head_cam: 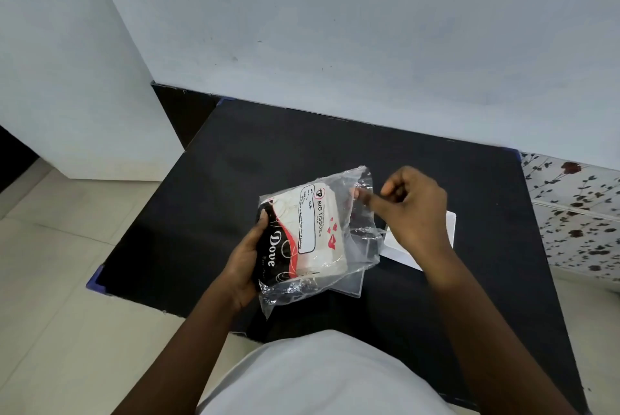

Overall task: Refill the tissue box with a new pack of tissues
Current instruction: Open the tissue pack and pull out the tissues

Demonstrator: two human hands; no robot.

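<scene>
One pack of tissues (pixel 312 233), in clear plastic printed "Dove" and "BIG TISSUES", is held above the black table (pixel 208 200). Its long axis runs from near-left to far-right, with the loose open end of the wrapper pointing away toward the wall. The left hand (pixel 246 260) grips the pack's near-left end. The right hand (pixel 414 210) pinches the wrapper's far edge between fingertips. One clear, open tissue box (pixel 352 283) and one white lid (pixel 422 240) lie on the table beneath.
</scene>
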